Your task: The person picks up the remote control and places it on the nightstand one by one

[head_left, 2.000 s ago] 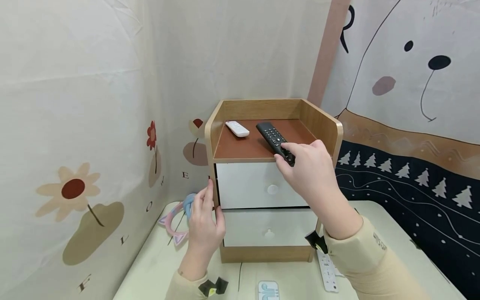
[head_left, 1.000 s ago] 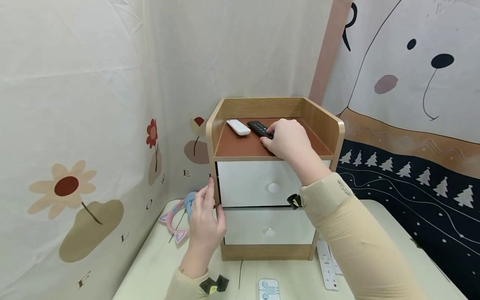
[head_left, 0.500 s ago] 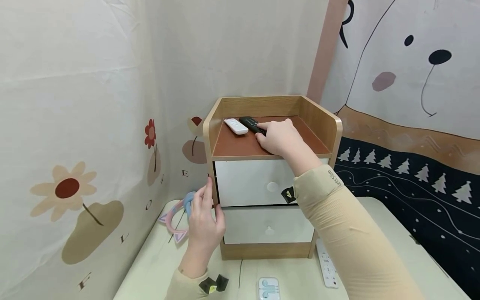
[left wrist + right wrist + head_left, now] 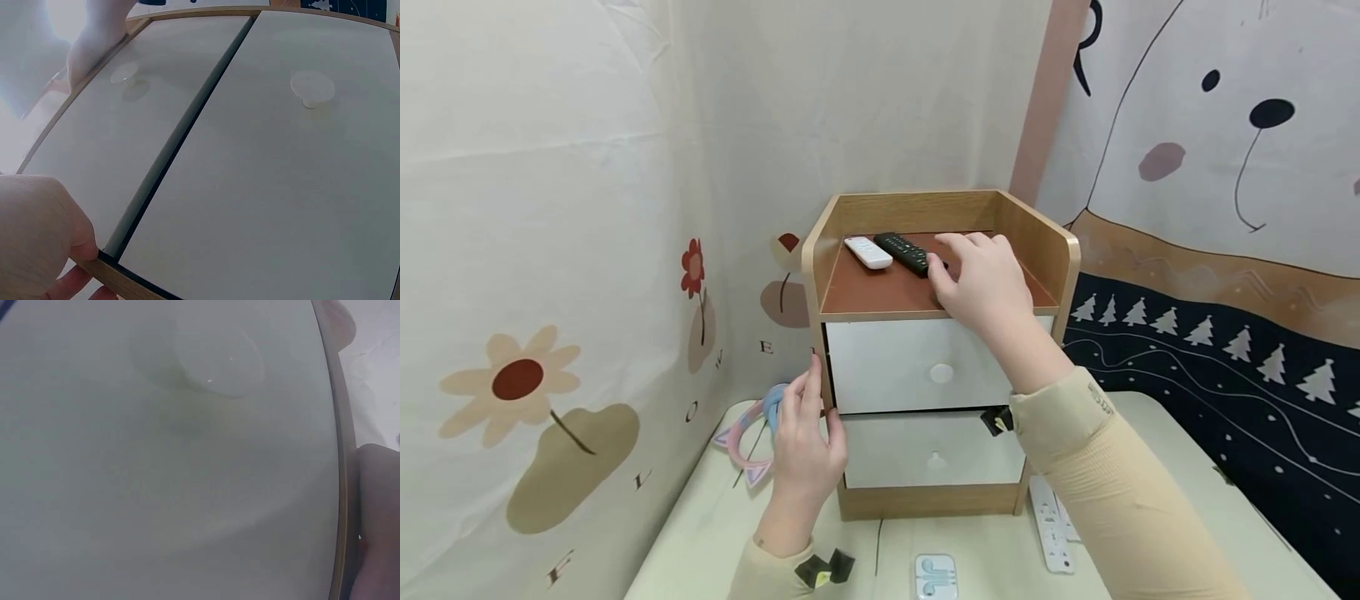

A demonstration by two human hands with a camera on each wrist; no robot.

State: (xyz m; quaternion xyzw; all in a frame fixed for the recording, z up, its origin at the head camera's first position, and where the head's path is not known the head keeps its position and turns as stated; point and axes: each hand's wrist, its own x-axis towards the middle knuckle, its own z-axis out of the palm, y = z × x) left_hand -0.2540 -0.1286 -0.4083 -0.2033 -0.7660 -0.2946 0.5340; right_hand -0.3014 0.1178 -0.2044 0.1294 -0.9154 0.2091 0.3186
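Note:
A small wooden cabinet (image 4: 928, 502) with two white drawers stands on the table. On its brown top lie a black remote control (image 4: 898, 251) and, just left of it, a white remote control (image 4: 868, 252). My right hand (image 4: 988, 283) hovers over the top at the black remote's near end, fingers loosely bent and apart, holding nothing. My left hand (image 4: 808, 458) rests along the cabinet's left side with straight fingers. In the left wrist view, the thumb (image 4: 84, 240) touches the front edge while fingertips show beyond it. The right wrist view mostly shows a drawer front (image 4: 187, 487).
A pink and blue cat-ear headband (image 4: 748, 442) lies left of the cabinet. In front is a case of earphones (image 4: 936, 577). A white power strip (image 4: 1051, 525) lies at the right. Printed fabric walls enclose the table (image 4: 1157, 467).
The right hand has set the black remote down beside the white one, slid it leftward, then let go and drawn slightly right. The left hand stays at the cabinet's side.

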